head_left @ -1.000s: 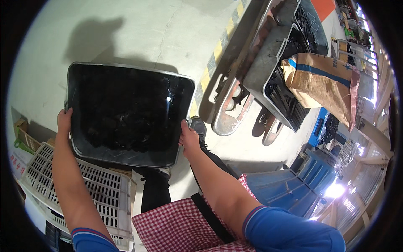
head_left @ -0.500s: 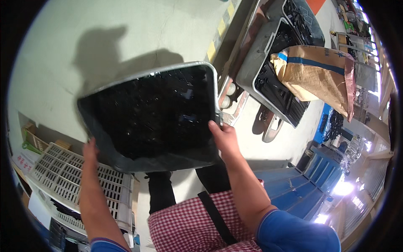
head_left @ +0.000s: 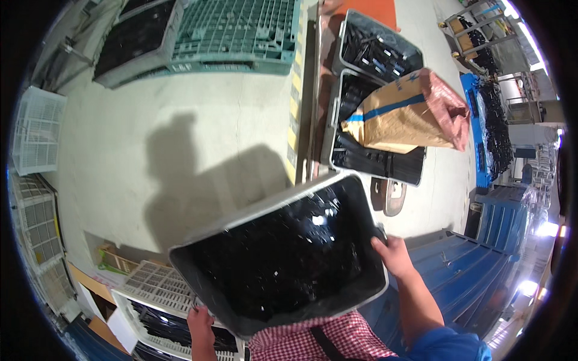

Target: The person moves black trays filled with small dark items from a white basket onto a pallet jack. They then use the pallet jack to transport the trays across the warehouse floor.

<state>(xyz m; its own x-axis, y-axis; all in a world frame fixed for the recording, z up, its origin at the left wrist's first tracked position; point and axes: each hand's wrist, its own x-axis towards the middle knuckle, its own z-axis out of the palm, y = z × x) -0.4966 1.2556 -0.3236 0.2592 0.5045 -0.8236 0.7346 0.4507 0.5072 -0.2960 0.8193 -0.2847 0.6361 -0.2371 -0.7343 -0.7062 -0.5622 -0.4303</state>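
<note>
A grey plastic bin (head_left: 352, 302) is held up in front of my body, tilted, its lower side against a red checked apron (head_left: 355, 337). Inside lies a mass of small, shiny black pieces (head_left: 271, 259); their exact kind is too dark to make out. My right hand (head_left: 394, 256) is closed on the bin's right end near the rim. At the lower left end my left hand (head_left: 200, 317) grips the bin, its fingers partly hidden.
Beyond on the right, two grey bins of black strips stand on an orange cart (head_left: 376, 13), with a tan sack (head_left: 394, 114) over one. A green pallet (head_left: 235, 36) carries another black-filled bin. White slatted crates (head_left: 159, 286) stand left, blue containers (head_left: 445, 289) right.
My view has swung up and left, bringing the green pallet into sight. Both hands still hold the bin, which appears lower and farther right in view, over the apron.
</note>
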